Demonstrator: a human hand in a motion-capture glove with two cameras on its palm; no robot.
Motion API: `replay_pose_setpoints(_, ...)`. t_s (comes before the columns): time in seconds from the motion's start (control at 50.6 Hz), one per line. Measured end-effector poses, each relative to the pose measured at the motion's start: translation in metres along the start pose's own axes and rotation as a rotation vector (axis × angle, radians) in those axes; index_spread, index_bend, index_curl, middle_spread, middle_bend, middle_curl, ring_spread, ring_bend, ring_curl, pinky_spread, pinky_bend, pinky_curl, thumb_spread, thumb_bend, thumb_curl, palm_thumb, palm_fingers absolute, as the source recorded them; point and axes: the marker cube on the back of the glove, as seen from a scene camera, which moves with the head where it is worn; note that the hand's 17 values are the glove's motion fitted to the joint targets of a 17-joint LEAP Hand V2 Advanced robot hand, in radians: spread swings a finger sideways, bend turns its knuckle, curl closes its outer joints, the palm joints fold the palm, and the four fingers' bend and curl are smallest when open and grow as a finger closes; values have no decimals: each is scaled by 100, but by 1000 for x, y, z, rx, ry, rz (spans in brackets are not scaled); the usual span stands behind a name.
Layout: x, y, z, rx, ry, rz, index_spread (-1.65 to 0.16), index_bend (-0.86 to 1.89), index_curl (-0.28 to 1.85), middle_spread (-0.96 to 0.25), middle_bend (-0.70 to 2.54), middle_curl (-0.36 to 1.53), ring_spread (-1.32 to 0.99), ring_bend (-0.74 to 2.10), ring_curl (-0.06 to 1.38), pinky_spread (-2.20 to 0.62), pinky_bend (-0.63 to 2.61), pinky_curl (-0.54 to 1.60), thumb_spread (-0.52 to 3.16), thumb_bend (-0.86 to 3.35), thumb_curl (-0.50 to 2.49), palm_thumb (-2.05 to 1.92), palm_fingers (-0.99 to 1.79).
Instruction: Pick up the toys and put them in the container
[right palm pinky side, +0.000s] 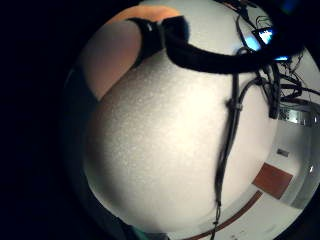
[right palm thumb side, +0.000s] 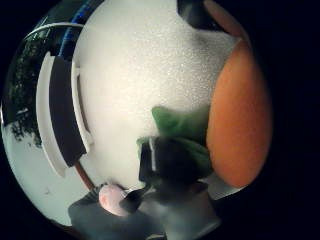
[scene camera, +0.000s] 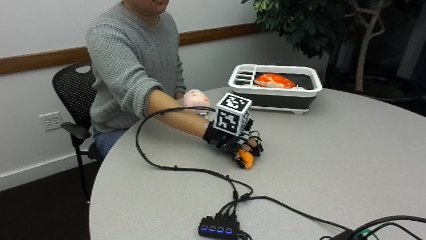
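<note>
Grey round table (scene camera: 346, 150) carries my gloved right hand (scene camera: 234, 140), fingers curled round an orange carrot toy with green leaves (scene camera: 245, 159), near side.

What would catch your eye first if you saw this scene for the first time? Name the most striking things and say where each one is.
First, the gloved right hand near the middle of the round grey table, its fingers curled over an orange carrot toy with a green top. Next, the white-rimmed container at the table's far side, with an orange toy fish lying in it. A pale pink toy sits at the table edge near the person.
</note>
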Motion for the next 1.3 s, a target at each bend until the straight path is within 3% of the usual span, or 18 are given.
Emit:
replay_pose_setpoints(0.217,0,-1,-3,157,48,1,-40,45,51,-28,52,37,-28,35,21,0,59,31,138,6,35,14,56)
replay_pose_setpoints(0.376,-8,2,-24,172,9,-25,-40,55,62,-34,68,47,-42,71,33,-18,58,32,131,18,49,43,97)
replay_pose_setpoints(0.514,-6,9,-112,338,-147,-23,-37,63,75,-35,76,55,-47,82,42,-27,65,38,121,19,57,50,96)
replay_pose_setpoints(0.672,-18,25,-184,422,-225,-69,-35,72,86,-34,84,64,-49,89,48,-31,71,42,111,16,65,50,92)
replay_pose_setpoints(0.85,-82,18,-189,380,-218,-152,-33,79,96,-33,90,72,-50,93,53,-32,75,45,103,13,72,50,86)
replay_pose_setpoints(1.107,-273,13,-188,372,-140,-432,-31,84,104,-31,94,80,-50,99,59,-32,80,48,97,9,82,47,77)
replay_pose_setpoints(1.305,-329,16,-190,366,-159,-501,-30,85,107,-30,95,85,-48,102,62,-31,82,49,95,6,87,45,73)
